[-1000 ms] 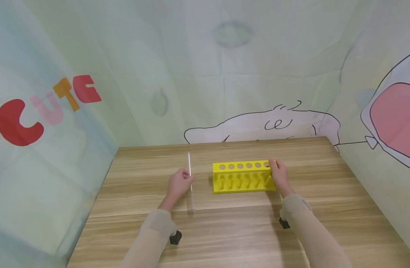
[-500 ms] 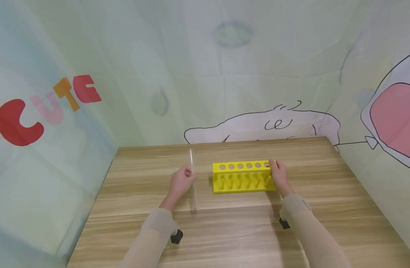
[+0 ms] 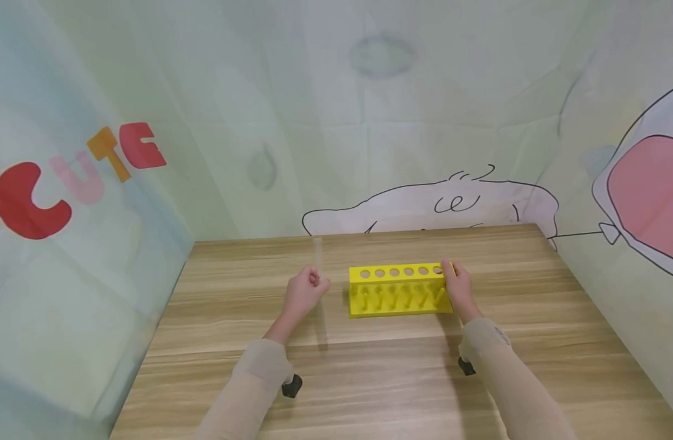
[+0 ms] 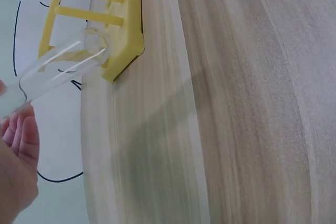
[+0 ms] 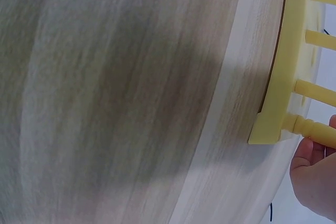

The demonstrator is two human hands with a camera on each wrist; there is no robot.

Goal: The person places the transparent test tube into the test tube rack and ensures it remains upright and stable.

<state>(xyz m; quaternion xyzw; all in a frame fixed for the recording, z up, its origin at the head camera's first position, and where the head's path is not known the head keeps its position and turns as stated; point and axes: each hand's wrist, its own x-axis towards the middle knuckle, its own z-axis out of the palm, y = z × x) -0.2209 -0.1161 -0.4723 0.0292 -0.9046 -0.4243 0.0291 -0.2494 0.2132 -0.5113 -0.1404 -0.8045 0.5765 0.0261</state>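
A pale printed backdrop (image 3: 369, 122), soft and creased like cloth, closes in the far and side edges of the wooden surface (image 3: 369, 379), a flat rectangular top with long streaked grain running left to right. Wide bare wood lies in front of both arms and to the left; the right and far edges meet the backdrop closely.

Toward the far middle stands the yellow rack (image 3: 398, 290), smooth moulded plastic, a long box shape with a row of round holes along its top plate and slim rounded pegs across its open front. Its square corner sits flat on the wood in the left wrist view (image 4: 122, 51).

The right hand (image 3: 458, 288) grasps the rack's right end, fingers curled round the corner. The left hand (image 3: 305, 293), just left of the rack and apart from it, is clenched round a clear test tube (image 3: 317, 260), a thin glass cylinder held roughly upright above the wood, its rounded end near the rack's corner (image 4: 63, 69)
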